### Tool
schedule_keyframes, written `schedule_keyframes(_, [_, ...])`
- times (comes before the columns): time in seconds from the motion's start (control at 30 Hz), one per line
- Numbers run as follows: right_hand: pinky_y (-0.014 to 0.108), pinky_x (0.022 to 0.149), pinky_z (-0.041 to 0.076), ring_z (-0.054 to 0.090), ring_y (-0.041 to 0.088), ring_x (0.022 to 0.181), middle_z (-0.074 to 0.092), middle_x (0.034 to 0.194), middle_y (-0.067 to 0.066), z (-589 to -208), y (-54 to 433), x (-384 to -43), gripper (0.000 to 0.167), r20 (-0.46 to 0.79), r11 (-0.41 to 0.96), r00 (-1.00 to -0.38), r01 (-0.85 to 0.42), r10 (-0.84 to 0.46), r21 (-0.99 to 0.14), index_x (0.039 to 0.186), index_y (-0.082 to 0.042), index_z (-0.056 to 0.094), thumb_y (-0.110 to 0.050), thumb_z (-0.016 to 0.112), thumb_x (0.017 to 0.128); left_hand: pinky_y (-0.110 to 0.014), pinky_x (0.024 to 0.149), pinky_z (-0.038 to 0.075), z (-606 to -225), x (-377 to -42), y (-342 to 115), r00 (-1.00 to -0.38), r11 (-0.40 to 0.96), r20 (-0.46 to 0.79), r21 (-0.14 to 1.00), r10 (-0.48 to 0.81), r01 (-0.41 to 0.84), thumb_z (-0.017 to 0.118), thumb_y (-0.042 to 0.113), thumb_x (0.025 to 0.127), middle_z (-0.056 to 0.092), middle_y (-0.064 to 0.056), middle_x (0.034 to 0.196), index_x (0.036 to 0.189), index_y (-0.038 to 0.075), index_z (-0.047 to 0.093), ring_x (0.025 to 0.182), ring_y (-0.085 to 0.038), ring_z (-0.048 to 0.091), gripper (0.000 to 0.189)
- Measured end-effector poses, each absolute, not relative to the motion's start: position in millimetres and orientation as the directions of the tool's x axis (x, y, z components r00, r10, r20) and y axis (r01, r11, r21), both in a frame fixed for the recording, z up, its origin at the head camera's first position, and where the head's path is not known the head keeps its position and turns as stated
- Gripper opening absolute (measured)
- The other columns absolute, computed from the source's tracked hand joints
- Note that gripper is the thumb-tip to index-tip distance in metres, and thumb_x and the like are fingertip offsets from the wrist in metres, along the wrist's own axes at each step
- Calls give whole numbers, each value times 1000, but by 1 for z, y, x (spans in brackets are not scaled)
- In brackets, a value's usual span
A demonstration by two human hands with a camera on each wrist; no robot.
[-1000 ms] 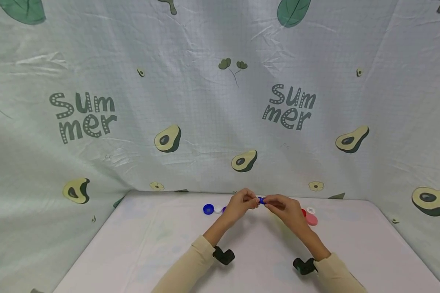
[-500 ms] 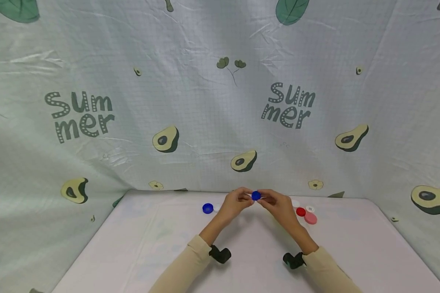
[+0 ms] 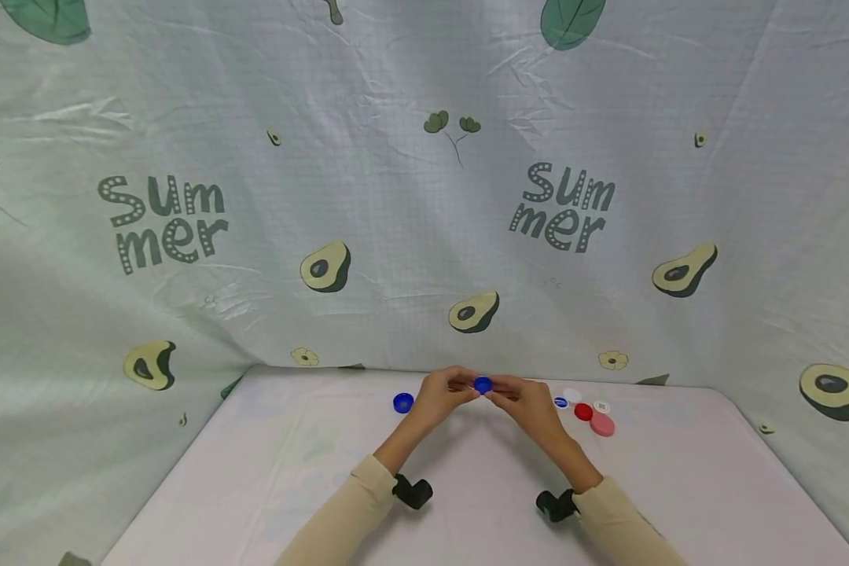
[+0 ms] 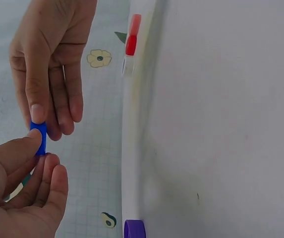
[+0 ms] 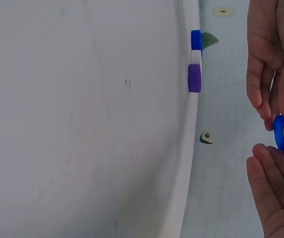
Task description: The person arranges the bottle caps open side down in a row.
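Observation:
Raised over the back of the table, a small blue bottle cap (image 3: 483, 385) is pinched between both hands in the head view. From the left side my left hand (image 3: 439, 395) holds its edge with thumb and fingers. My right hand (image 3: 527, 401) grips the opposite edge. In the left wrist view the blue cap (image 4: 39, 141) stands on edge, with the left thumb pressed on it and the right thumb at its top. The right wrist view shows the same cap (image 5: 281, 133) between the fingertips, partly covered by the right thumb.
On the white table (image 3: 481, 503), a blue cap (image 3: 403, 403) lies left of the hands, beside white (image 5: 196, 56) and purple (image 5: 195, 78) caps. Right of the hands are red (image 3: 583, 412), pink (image 3: 603, 425), white (image 3: 572, 395) and blue-and-white (image 3: 560, 402) caps. A printed curtain (image 3: 396, 196) hangs behind.
Both hands have shifted left with the blue cap, staying joined on it. The cap has been turned between the fingers. More caps at the right are uncovered.

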State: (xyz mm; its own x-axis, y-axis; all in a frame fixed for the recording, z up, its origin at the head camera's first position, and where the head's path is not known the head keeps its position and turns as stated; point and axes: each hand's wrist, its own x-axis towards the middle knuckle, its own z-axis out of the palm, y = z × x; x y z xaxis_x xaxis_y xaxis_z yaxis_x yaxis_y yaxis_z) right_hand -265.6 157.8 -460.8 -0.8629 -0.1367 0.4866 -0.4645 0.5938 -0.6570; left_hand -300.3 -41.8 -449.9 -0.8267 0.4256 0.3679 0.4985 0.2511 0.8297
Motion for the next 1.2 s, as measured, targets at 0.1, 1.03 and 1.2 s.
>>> schedule_keyframes(0.1, [35, 81, 60, 75, 28, 95, 76, 108, 13, -462, 155, -267, 34, 484, 592, -864, -465, -140, -659, 120, -2, 74, -15, 78, 90, -28, 83, 58, -448, -302, -45, -832, 270, 351, 829, 431, 489, 75, 8, 93, 75, -13, 105, 115, -1, 72, 94, -22, 72, 24])
schedule_keyframes(1.03, [30, 81, 60, 75, 24, 94, 77, 107, 10, -463, 130, -275, 27, 416, 549, -897, -424, -147, -721, 113, -4, 77, -15, 79, 89, -29, 82, 59, -441, -309, -70, -833, 362, 269, 805, 483, 470, 75, 7, 92, 75, -15, 104, 113, -3, 72, 97, -26, 73, 24])
schedule_keyframes(1.2, [30, 81, 60, 75, 24, 95, 77, 107, 9, -462, 129, -279, 26, 411, 555, -898, -423, -153, -717, 112, -4, 77, -15, 79, 89, -29, 82, 59, -438, -314, -72, -827, 392, 232, 794, 513, 465, 74, 7, 93, 76, -15, 106, 116, -4, 72, 98, -26, 73, 26])
